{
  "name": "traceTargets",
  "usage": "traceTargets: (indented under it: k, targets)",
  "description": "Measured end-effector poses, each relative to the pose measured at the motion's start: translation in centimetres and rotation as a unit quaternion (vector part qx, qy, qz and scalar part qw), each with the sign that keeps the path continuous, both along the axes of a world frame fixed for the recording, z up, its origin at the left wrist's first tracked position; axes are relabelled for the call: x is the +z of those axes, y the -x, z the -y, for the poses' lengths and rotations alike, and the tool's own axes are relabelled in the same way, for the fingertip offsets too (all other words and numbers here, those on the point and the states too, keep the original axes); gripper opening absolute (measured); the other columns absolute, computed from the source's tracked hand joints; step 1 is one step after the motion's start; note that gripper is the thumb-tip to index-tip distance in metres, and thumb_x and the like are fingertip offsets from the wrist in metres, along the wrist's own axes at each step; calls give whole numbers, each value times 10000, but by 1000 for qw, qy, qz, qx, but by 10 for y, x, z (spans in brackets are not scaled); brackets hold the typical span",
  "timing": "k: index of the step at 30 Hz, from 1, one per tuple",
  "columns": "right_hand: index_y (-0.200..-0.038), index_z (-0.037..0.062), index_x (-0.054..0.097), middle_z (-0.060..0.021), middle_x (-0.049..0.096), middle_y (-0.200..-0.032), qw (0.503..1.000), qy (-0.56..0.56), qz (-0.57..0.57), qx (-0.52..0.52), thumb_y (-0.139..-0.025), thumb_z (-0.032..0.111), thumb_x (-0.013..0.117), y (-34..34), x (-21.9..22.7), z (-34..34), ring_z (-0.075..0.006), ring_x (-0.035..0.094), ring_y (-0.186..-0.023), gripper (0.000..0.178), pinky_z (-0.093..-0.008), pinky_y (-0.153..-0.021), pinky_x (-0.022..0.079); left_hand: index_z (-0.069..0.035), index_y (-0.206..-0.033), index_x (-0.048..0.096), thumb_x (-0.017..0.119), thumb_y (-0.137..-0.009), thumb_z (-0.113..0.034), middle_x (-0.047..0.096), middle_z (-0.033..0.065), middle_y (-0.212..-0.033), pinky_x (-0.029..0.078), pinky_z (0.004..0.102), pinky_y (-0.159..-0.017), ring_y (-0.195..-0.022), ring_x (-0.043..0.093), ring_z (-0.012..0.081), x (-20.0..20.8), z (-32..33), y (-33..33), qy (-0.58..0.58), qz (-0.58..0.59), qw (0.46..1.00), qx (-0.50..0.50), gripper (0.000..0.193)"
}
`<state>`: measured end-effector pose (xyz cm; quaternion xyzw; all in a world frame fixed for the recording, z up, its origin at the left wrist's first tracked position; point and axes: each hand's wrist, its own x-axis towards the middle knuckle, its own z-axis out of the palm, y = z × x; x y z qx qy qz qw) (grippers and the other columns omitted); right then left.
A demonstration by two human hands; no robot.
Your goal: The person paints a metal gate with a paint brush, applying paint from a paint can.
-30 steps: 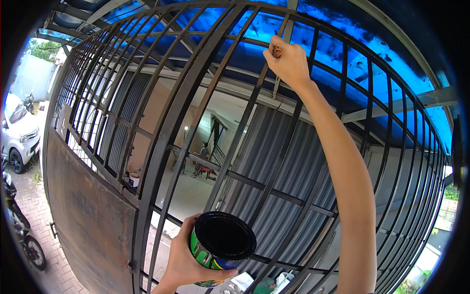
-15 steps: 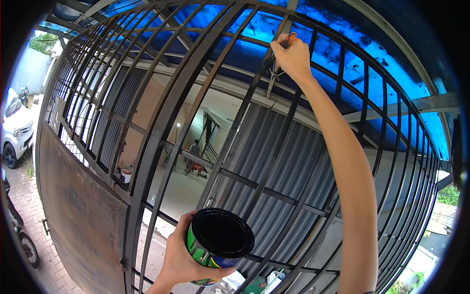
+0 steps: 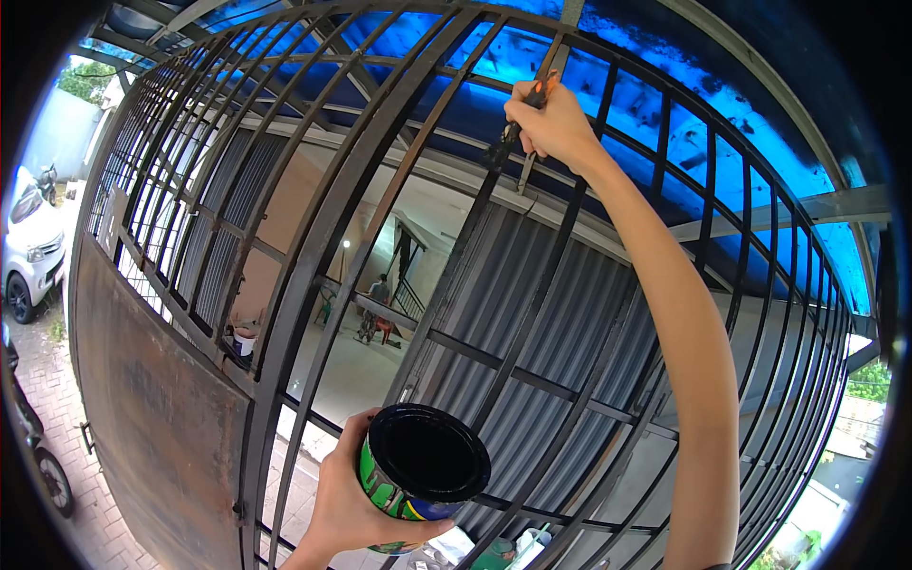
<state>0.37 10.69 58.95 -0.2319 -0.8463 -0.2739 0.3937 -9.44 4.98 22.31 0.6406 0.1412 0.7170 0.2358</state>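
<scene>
Paintbrush [image 3: 518, 128] high up, bristles against black gate bar [image 3: 475, 218]; right hand [image 3: 556, 123] clamped on orange handle. Light, stiff handle, soft wet tip; best gripped mid-handle. Paint can [image 3: 423, 465] low centre, open, black inside, left hand [image 3: 351, 499] wrapped round side; probably heavy, slippery if dripped. Bristles mostly hidden behind fingers; paint level unreadable.

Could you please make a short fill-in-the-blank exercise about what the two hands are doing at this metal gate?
1. The left hand holds an open paint can whose inside looks ____.
2. The right hand holds a ____ against a bar of the gate.
3. The right arm is stretched ____, above the can.
4. At the far left stands a ____ car.

Missing words: black; paintbrush; upward; white
</scene>
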Motion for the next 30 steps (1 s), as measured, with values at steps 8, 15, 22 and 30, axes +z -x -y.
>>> traceTargets:
  k: [8,15,22,30]
  targets:
    - [-616,36,524,-79,521,-475,967,-235,-99,-20,-710,191,578,-16,28,-17,-218,546,-460,188,-305,-487,442,100,-1133,375,844,-432,-303,588,172,-982,433,313,-880,-923,604,247,1,4,-2,-1,-15,1000,6,935]
    - [-643,32,521,-107,521,-509,970,-238,51,-1,-698,144,580,-23,-34,-14,-261,501,-455,138,-317,-478,415,94,-1139,372,845,-432,-302,587,171,-990,432,316,-882,-926,603,240,-2,-2,7,-6,-5,1000,16,938]
    - [-605,21,540,-38,506,-441,994,-61,-84,20,-720,144,554,-20,-11,-4,-123,511,-377,169,-264,-419,414,95,-1142,368,847,-440,-296,582,173,-995,429,319,-889,-942,597,251,2,0,-1,-2,-7,1000,-10,935]
    - [-632,42,550,-88,552,-503,946,-301,-119,5,-710,161,576,-27,31,-20,-220,567,-462,144,-296,-487,446,101,-1137,366,847,-446,-315,576,181,-995,427,321,-895,-946,594,263,3,2,-9,3,-21,999,-37,939]
